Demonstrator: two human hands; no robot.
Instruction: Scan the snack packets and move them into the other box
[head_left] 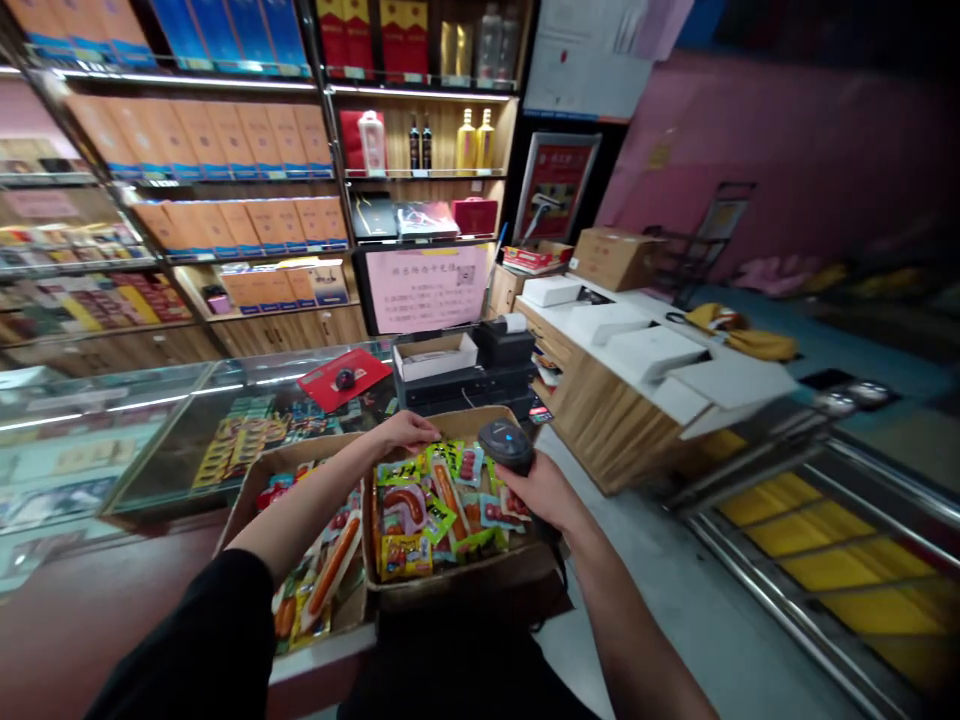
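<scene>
My right hand [546, 487] is wrapped round the handle of a dark barcode scanner [507, 446], whose top shows a small blue light. The scanner is over the right side of a cardboard box [465, 585] full of packaged snacks. Inside lie sausages in clear wrap [448, 500] and several green and yellow packets [406, 556]. At the box's back edge, my left hand [407, 430] has its fingers pinched on a green snack packet [439, 450]; the fingertips are partly hidden. To the left, under my left forearm, a second cardboard box [244, 500] holds more sausages and packets.
Glass display counters [157, 400] stretch left, with a red sheet [341, 380] on top. Behind the boxes stand a black receipt printer [506, 342] and a pink sign [426, 288]. A white-topped counter [600, 320] stands right, near a metal rail [825, 560]. Stocked shelves [240, 180] line the back.
</scene>
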